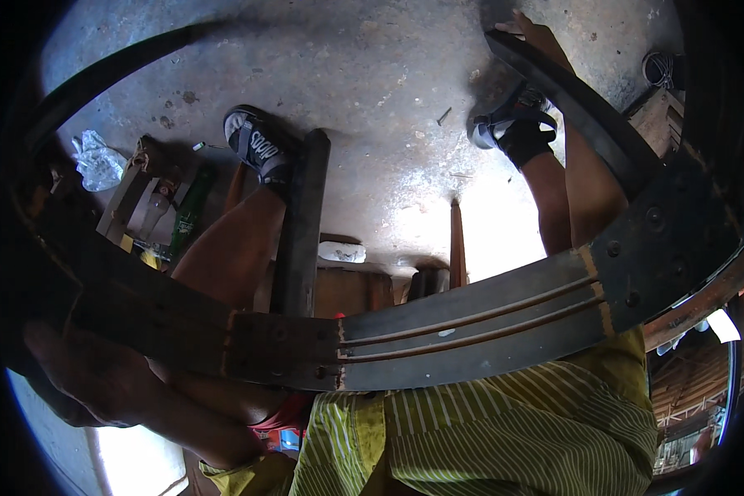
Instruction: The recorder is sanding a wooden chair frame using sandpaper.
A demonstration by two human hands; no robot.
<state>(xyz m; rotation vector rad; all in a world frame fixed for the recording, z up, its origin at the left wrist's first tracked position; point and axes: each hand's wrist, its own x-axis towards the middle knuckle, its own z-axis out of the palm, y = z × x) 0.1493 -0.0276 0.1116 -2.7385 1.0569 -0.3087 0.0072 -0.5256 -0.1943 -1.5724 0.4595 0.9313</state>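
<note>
A large curved frame (471,331) of dark wood lies across my lap, with two long grooves along its front rail and several straight or curved legs standing out from it. My right hand (531,35) reaches far out at the upper right, its fingers closed round the tip of one leg (583,103). At the lower left my left hand (78,372) is against the frame's dark left side; its fingers are lost in shadow. A straight post (304,219) rises from the front rail between my legs. Pale filler-like lines mark the joints.
On the left stand a green bottle (192,207), a clear bottle (155,211) and a crumpled clear plastic bag (99,161). A nail-like piece (445,116) lies on the concrete floor (388,74) between my sandalled feet. A thin wooden stick (457,244) is beyond the rail, and a dark shoe (661,70) at far right.
</note>
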